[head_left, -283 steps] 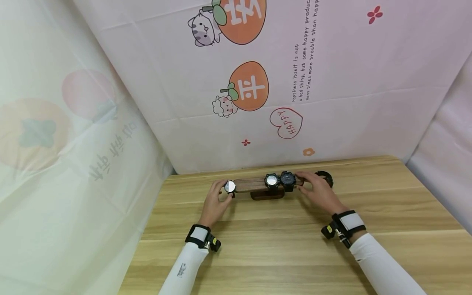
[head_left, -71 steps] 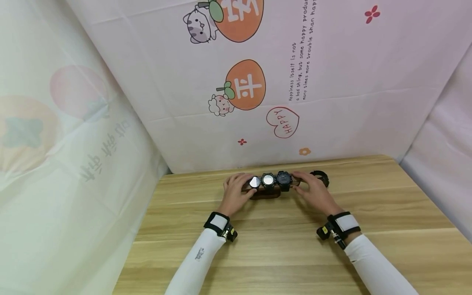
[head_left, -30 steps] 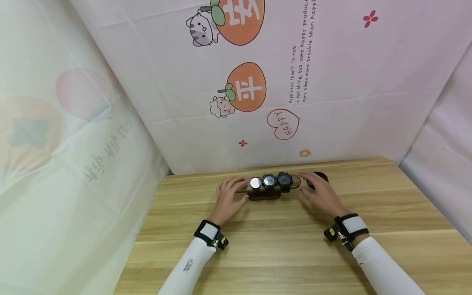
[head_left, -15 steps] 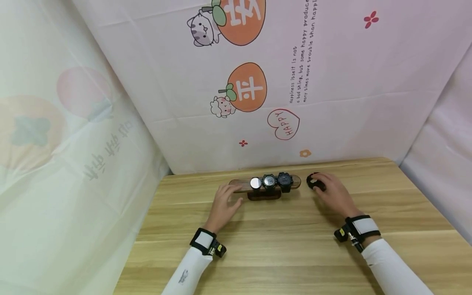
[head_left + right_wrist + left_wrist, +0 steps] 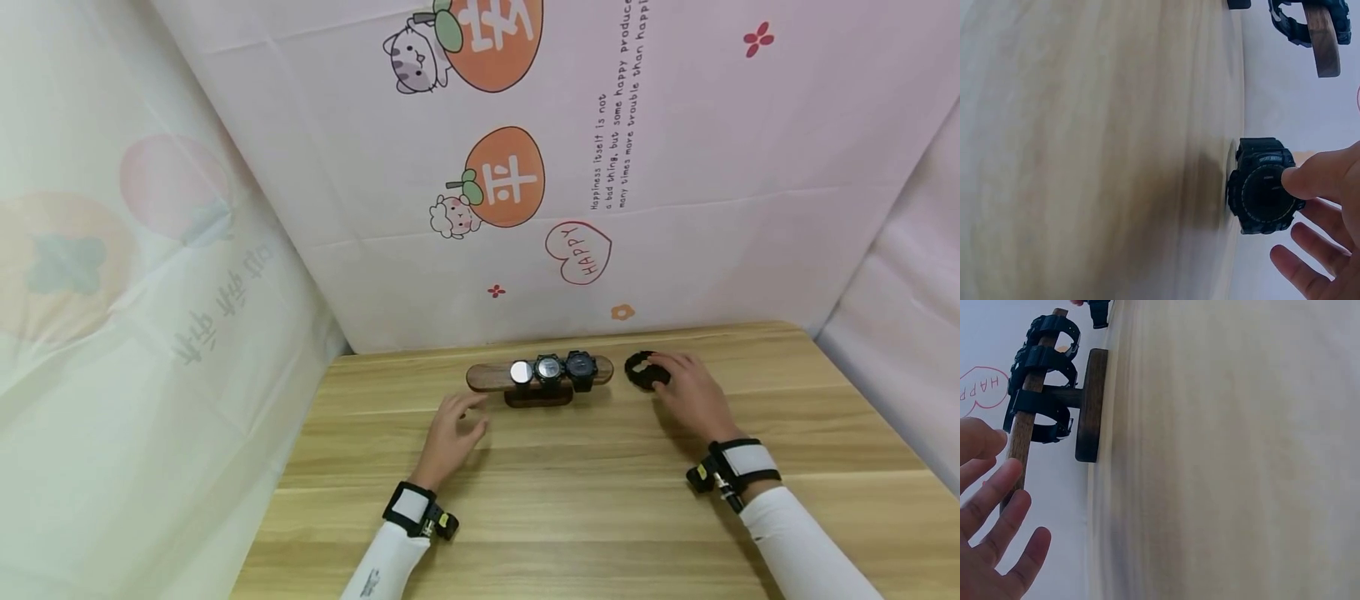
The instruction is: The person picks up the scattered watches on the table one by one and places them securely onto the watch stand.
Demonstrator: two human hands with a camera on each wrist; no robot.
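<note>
A wooden watch stand (image 5: pixel 487 377) carries three black-strapped watches in a row on its bar: one with a pale round face (image 5: pixel 521 372), a digital-looking watch (image 5: pixel 549 367) and a dark-faced watch (image 5: pixel 581 365). My left hand (image 5: pixel 448 437) hovers in front of the bar's left end, fingers spread and loosely bent, holding nothing. Right of the stand, my right hand (image 5: pixel 693 400) pinches a chunky black watch (image 5: pixel 1264 197). Its thumb presses on the dial in the right wrist view, and the watch stands on its side, strap looped. The fingers reach behind it, partly hidden.
The stand's base (image 5: pixel 537 399) rests near the back of the wood-grain table (image 5: pixel 555 500). A printed white cloth (image 5: pixel 420 300) hangs right behind the table's rear edge, and another cloth hangs at the left.
The pale-faced watch has joined the others on the bar. My left hand has withdrawn from the bar towards me. My right hand has left the bar's right end and moved right to the black watch.
</note>
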